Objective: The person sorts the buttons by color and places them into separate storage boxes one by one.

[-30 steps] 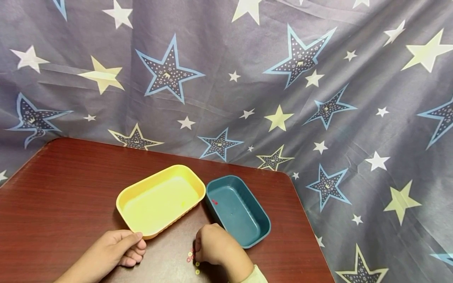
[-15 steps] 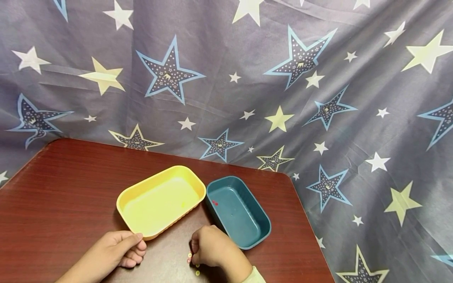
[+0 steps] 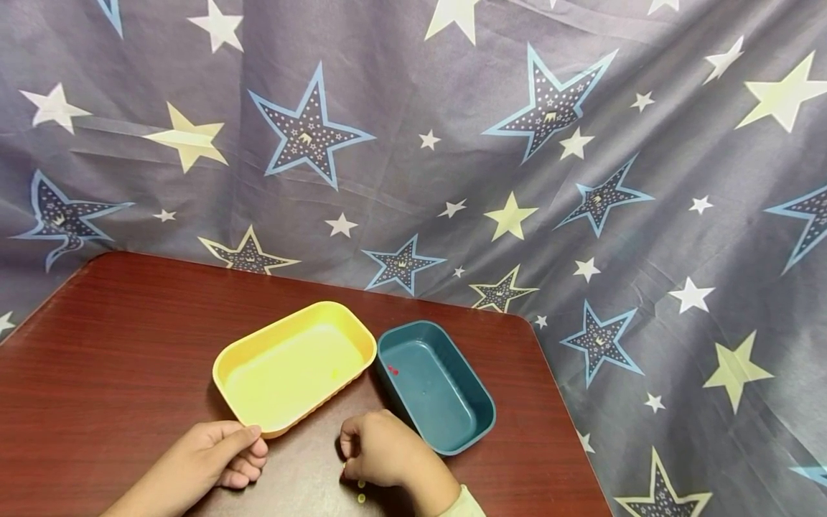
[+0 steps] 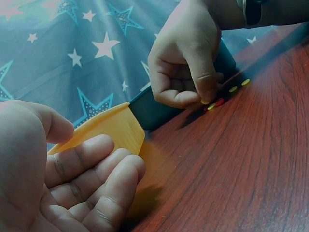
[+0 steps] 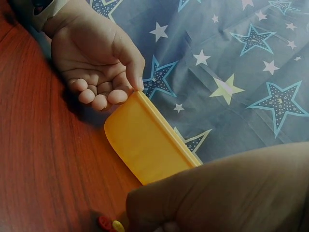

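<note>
My left hand (image 3: 222, 454) pinches the near corner rim of a yellow bin (image 3: 235, 391) between thumb and curled fingers. Low over the table, my right hand (image 3: 388, 449) is bent downward with thumb and index finger together. In the left wrist view, a small yellow button (image 4: 204, 102) shows at those fingertips, seemingly pinched. Just beneath them lie a red button (image 4: 219, 102) and another yellow button (image 4: 211, 107). Two more yellow buttons (image 4: 233, 89) lie farther along the table. The right wrist view catches a red button (image 5: 104, 223) beside the right hand.
A teal bin (image 3: 452, 395) stands right of the yellow one, close to my right hand, with small red pieces (image 3: 393, 370) inside. A faint yellow piece (image 3: 334, 373) lies in the yellow bin. A star-patterned curtain (image 3: 413, 143) hangs behind the brown table (image 3: 129, 323).
My right hand has slid slightly left over the buttons, covering most of the ones seen earlier. The left hand and both bins have stayed put.
</note>
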`<state>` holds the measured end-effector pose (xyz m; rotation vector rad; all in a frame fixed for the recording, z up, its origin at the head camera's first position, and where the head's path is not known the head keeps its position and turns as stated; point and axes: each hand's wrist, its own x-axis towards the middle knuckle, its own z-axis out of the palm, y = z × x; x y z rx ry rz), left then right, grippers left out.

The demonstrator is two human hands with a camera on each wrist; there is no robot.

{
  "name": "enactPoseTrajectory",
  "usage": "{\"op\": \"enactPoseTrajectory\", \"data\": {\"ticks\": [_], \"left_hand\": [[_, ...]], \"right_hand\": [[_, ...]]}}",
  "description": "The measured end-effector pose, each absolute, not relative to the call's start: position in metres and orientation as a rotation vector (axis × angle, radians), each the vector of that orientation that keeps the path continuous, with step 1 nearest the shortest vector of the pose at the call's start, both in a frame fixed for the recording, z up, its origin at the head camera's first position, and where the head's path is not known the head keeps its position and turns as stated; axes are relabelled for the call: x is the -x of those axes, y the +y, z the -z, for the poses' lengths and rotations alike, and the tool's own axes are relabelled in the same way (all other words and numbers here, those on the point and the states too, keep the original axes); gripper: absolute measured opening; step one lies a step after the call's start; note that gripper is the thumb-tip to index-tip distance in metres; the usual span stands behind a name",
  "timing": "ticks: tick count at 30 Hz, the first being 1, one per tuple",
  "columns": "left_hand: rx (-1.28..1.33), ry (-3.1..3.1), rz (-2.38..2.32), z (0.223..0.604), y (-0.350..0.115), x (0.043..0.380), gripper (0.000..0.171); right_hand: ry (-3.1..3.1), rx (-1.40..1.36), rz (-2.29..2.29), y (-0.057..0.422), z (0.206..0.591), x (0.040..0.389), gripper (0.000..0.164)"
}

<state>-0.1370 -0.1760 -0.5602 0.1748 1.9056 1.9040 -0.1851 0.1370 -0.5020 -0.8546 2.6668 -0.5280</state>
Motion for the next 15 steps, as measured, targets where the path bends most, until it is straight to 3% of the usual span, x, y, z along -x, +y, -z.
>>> {"op": "enactPoseTrajectory", "data": {"ticks": [8,15], "left_hand": [[-0.172,1.925,-1.901,0.558,-0.175,0.136,0.046],[-0.166,1.932,-1.892,0.558,-0.175,0.136,0.047]], "right_hand": [[2.624,0.817,0.871,0.141,0.501,0.192,0.022],[2.512,0.707,1.265,0.143,0.498,0.198,0.02]]}}
